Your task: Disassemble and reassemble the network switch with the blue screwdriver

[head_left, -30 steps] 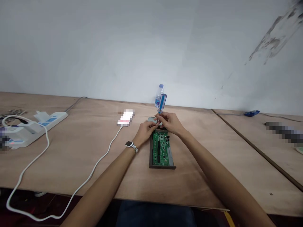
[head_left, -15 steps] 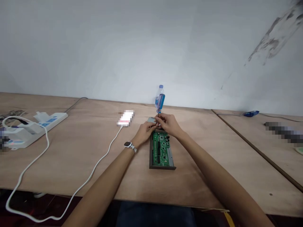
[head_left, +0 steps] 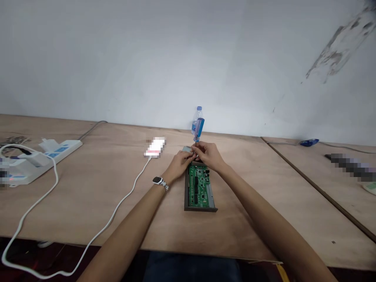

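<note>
**Near-upright screwdriver (head_left: 199, 127) at the far end of the dark casing (head_left: 186, 192)**

Brace with the left hand (head_left: 178, 163), fingers bent and almost closed beside the screwdriver's lower end; impossible to tell any firm hold there. Guide from the fingertips of the right hand (head_left: 212, 154), pinched nearly shut around the screwdriver below its blue handle. Press straight down the shaft, lightly, without leaning over the exposed parts; beware of slipping, given the hidden tip.

Inside the shallow casing, lengthwise on the tabletop (head_left: 117, 168): a green circuit board (head_left: 199, 188), beside a pale metal strip (head_left: 210, 195). Beyond, partly behind the handle and near the wall (head_left: 132, 58): a clear, capped bottle (head_left: 195, 116), contents too faint to judge.
</note>
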`<move>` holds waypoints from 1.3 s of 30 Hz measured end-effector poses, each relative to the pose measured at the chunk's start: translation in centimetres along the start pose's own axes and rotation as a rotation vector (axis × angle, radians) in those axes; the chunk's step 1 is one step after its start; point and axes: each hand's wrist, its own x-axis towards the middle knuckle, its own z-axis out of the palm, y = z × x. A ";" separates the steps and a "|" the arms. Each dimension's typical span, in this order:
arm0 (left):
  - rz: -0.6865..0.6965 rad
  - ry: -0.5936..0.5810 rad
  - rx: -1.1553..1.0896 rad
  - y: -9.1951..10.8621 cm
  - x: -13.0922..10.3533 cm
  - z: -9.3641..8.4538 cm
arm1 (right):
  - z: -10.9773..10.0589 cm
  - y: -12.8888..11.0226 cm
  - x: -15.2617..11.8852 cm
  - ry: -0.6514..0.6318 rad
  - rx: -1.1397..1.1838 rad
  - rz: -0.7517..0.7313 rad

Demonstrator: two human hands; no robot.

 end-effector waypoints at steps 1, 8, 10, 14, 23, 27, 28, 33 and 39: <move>0.003 -0.015 -0.013 0.0 0.0 -0.1 | -0.1 -0.1 0.0 -0.030 -0.006 0.002; -0.065 0.094 0.034 0.4 0.1 0.1 | 0.6 0.5 -0.2 0.129 0.023 0.037; -0.073 0.116 0.031 0.5 0.1 0.3 | 0.8 0.8 -0.2 0.163 0.029 0.041; -0.021 0.065 0.007 0.1 0.0 0.3 | 0.5 0.8 -0.2 0.079 -0.024 -0.002; -0.060 0.089 -0.027 -0.4 -0.2 0.5 | 0.2 1.1 -0.2 0.095 -0.040 0.007; -0.080 0.110 -0.030 0.1 -0.2 0.7 | 0.3 1.4 -0.2 0.163 0.005 0.045; -0.075 0.101 -0.027 0.1 -0.2 0.6 | 0.3 1.3 -0.3 0.142 0.015 0.043; -0.015 0.013 -0.008 -0.2 -0.2 0.3 | 0.1 0.6 -0.3 0.023 -0.006 0.011; -0.079 0.138 0.011 -0.4 -0.3 0.8 | 0.4 0.9 -0.4 0.108 -0.033 0.056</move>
